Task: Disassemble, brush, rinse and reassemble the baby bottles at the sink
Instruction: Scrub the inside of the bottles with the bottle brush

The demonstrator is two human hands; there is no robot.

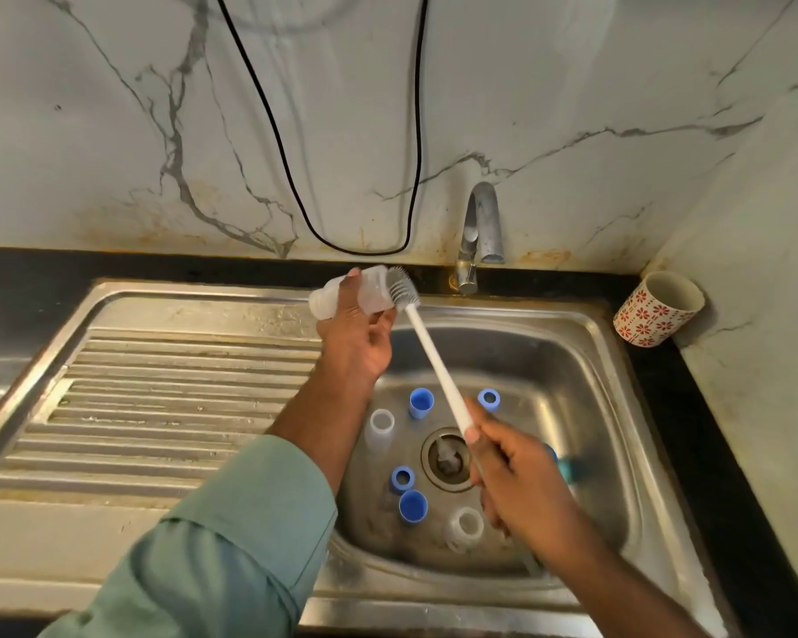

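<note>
Head view: left hand (358, 343) fingers grip a clear bottle (346, 297) over the sink's (595, 343) back-left corner, right hand (517, 472) fingers grip the brush (427, 352) handle, bristles at the bottle's mouth, blue caps (421, 402) in the basin.

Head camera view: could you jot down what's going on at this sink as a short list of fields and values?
left hand: left hand holds a clear bottle on its side above the sink
right hand: right hand grips the white handle of the bottle brush
brush head: at the bottle's mouth
in the basin: blue caps, blue rings, clear bottles, around the drain
tap: tap, no water seen running
on the counter: patterned cup, to the right
</note>
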